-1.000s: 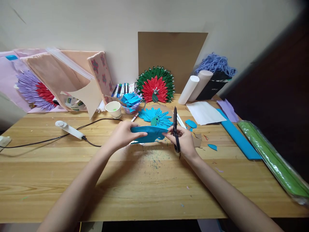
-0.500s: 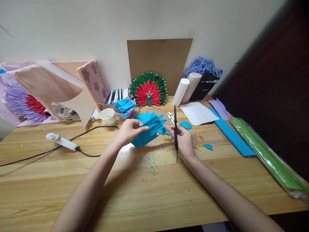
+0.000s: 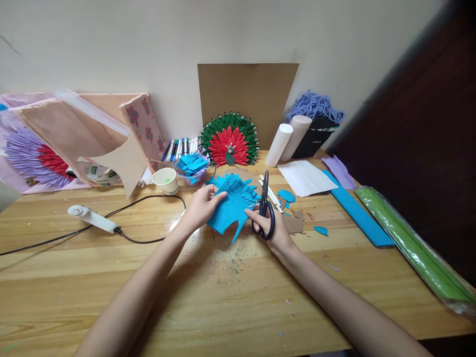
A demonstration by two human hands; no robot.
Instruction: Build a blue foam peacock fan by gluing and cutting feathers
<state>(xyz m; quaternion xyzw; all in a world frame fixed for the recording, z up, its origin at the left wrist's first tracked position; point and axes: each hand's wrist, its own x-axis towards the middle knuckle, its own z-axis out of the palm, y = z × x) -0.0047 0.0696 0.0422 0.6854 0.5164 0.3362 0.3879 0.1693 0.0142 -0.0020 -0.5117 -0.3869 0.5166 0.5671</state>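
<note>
My left hand (image 3: pixel 205 206) pinches a sheet of blue paper (image 3: pixel 225 215) between thumb and fingers. The sheet has a drawn curved outline and a cut lower edge, with a thin strip hanging down. In my right hand (image 3: pixel 273 230) is a pair of black scissors (image 3: pixel 265 208), blades pointing up and away from me, looking closed. My right thumb and fingertips are close to the sheet's right edge; whether they touch it I cannot tell. Behind the sheet lies a fringed blue paper piece (image 3: pixel 251 193), partly hidden, on a round brown cardboard (image 3: pixel 243 174).
A paper cup (image 3: pixel 166 184) and a bowl of blue strips (image 3: pixel 192 166) stand at the back left. A white corded device (image 3: pixel 92 218) lies left. A red and green paper peacock (image 3: pixel 229 141) leans on cardboard (image 3: pixel 249 84). Blue scraps (image 3: pixel 320 231) and a green packet (image 3: pixel 412 243) lie right.
The blue sheet has turned, so its cut lower edge and hanging strip now show. The scissors have tilted in my right hand, and their handle loops have come into view.
</note>
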